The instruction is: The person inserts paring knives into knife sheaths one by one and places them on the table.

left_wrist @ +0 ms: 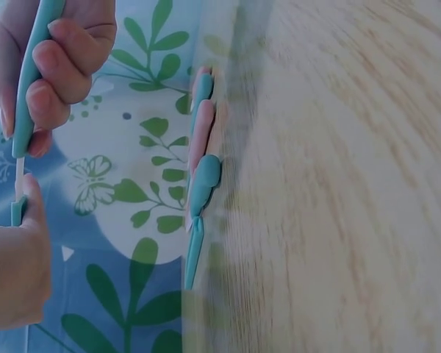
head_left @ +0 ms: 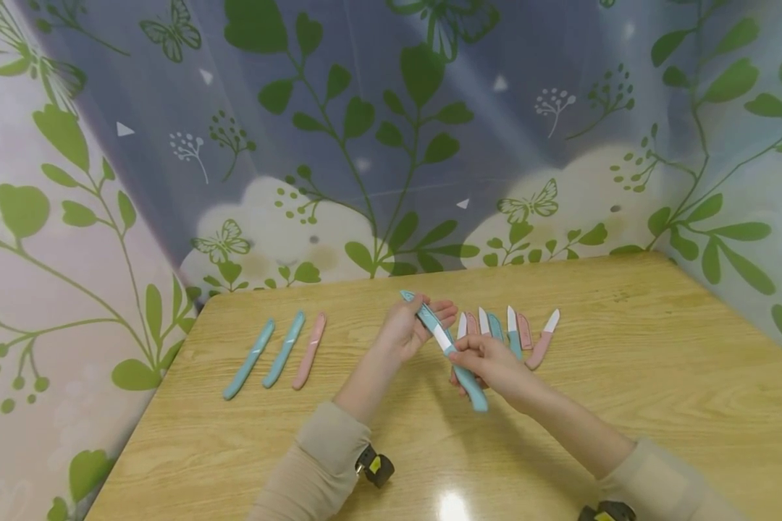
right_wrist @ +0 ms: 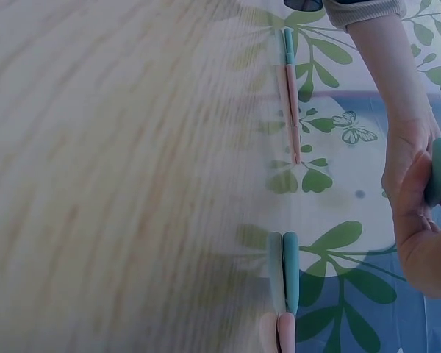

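Over the middle of the table, a paring knife with a teal handle (head_left: 472,389) is held at a slant by both hands. My right hand (head_left: 498,367) grips the handle, its fingers curled round it in the left wrist view. My left hand (head_left: 404,331) holds the teal sheath (head_left: 428,317) under its thumb, with the other fingers stretched out beneath. A stretch of white blade (head_left: 442,339) shows between sheath and handle; the tip end is inside the sheath. Behind my right hand lie several bare knives, including a pink-handled knife (head_left: 544,340), with loose sheaths such as a pink one (head_left: 524,331).
Left on the wooden table (head_left: 189,434) lie two teal sheathed knives, an outer one (head_left: 249,360) and an inner one (head_left: 284,350), beside a pink sheathed knife (head_left: 309,352). A leaf-patterned curtain (head_left: 378,145) hangs behind the table's back edge.
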Available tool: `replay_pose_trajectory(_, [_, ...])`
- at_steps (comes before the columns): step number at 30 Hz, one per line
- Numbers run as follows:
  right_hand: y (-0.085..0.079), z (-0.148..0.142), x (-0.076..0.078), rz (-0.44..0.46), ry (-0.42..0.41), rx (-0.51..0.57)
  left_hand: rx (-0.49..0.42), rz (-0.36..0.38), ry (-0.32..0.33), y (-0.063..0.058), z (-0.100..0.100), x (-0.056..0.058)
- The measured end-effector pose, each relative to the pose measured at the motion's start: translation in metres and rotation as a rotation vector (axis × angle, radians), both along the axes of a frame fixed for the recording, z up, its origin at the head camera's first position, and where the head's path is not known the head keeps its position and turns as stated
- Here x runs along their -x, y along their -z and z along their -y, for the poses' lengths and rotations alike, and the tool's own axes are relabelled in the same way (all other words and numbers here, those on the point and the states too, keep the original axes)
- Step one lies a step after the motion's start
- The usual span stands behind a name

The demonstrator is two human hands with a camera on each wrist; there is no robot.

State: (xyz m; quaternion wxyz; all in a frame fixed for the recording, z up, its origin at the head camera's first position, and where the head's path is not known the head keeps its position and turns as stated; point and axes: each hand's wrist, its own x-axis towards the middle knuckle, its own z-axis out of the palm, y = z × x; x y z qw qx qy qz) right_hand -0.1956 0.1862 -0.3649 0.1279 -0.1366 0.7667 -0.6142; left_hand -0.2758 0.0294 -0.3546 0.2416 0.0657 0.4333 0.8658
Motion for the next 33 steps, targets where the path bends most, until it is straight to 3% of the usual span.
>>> replay_pose_trajectory(33, [0.0020,0.0009,-0.0014,-0.005,0.045,0.012,0.022,-0.006,0.017,0.0061,-0.0083,-0.0031])
